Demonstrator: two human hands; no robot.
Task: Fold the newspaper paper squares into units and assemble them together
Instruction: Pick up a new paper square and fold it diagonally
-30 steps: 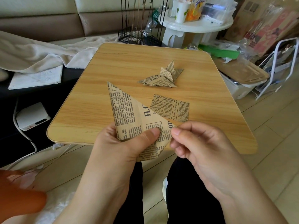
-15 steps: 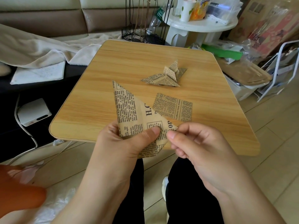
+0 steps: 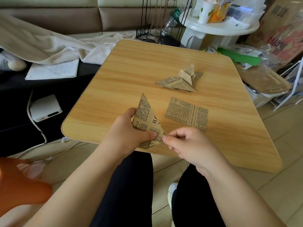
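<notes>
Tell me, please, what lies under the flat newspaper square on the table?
The flat newspaper square lies directly on the wooden table, with nothing visibly poking out. Whether other sheets are stacked beneath it cannot be seen; it covers that spot.

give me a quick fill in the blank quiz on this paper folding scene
1. Both hands hold a newspaper sheet folded into a ____ shape.
2. The flat unfolded square lies on the ____ table.
3. The finished folded units lie ____ from the person than the flat square.

Missing words: triangle; wooden; farther
</notes>
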